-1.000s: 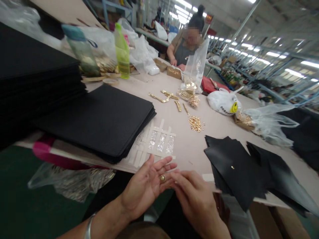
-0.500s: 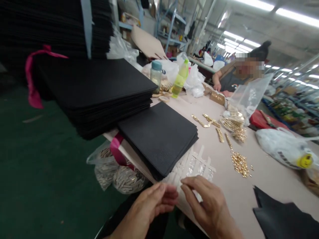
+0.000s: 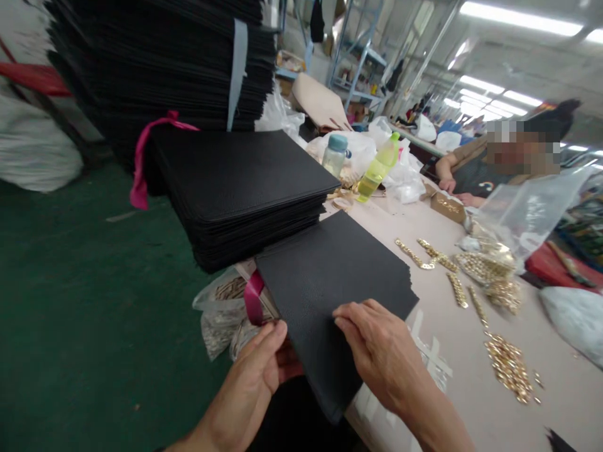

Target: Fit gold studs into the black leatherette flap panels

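A low stack of black leather sheets (image 3: 330, 270) lies at the near table edge. My left hand (image 3: 257, 373) pinches the near corner of the top sheet from below, thumb on its edge. My right hand (image 3: 377, 348) rests flat on top of the same sheet, fingers pressing it. White tape strips (image 3: 431, 355) show just right of my right hand. A taller pile of black sheets (image 3: 235, 182) sits behind, tied with a pink ribbon (image 3: 141, 163).
Gold studs (image 3: 509, 367) and stud strips (image 3: 424, 254) lie on the beige table (image 3: 471, 402). Two bottles (image 3: 372, 169) stand further back. A person (image 3: 499, 166) works across the table. A plastic bag of metal parts (image 3: 221, 307) hangs below the edge. Green floor lies to the left.
The view swung left toward the black sheets. Both hands left the small gold piece and the tape strips and came onto the low stack, taking hold of the top sheet.
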Demonstrator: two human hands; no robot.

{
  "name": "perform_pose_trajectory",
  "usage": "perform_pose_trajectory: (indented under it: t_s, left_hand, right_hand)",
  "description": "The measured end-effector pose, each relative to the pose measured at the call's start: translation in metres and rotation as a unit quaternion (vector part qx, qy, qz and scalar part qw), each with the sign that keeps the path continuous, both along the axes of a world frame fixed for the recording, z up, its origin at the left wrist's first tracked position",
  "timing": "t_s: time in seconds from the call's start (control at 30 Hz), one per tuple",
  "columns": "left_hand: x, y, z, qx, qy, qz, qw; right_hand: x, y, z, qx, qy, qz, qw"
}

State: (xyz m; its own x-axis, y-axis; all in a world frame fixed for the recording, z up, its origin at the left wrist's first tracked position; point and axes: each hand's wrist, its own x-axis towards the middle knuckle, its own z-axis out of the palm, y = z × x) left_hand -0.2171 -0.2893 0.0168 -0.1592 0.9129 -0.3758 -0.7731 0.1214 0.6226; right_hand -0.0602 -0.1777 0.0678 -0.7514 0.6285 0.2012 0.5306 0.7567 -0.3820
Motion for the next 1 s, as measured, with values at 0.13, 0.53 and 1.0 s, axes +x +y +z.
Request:
perform_pose_trajectory:
  t_s: [0.13,0.53,1.0]
  left_hand:
    - [-0.004,0.001,-0.004,-0.064,-0.012,-0.008,0.998]
    - [0.002,-0.018,-0.003,-0.039,-0.081,0.020,0.996]
    - [0.007,-0.027,-0.013,0.024,-0.013,-0.048,0.998]
  right_hand:
    - [0.011,-0.016,0.005,-0.134,0.051,0.008,0.990]
    - [-0.007,-0.008,-0.006,-0.326,0.108,-0.092,0.935]
    - [-0.012,-0.016,0.000,-0.371,0.135,-0.119,0.911]
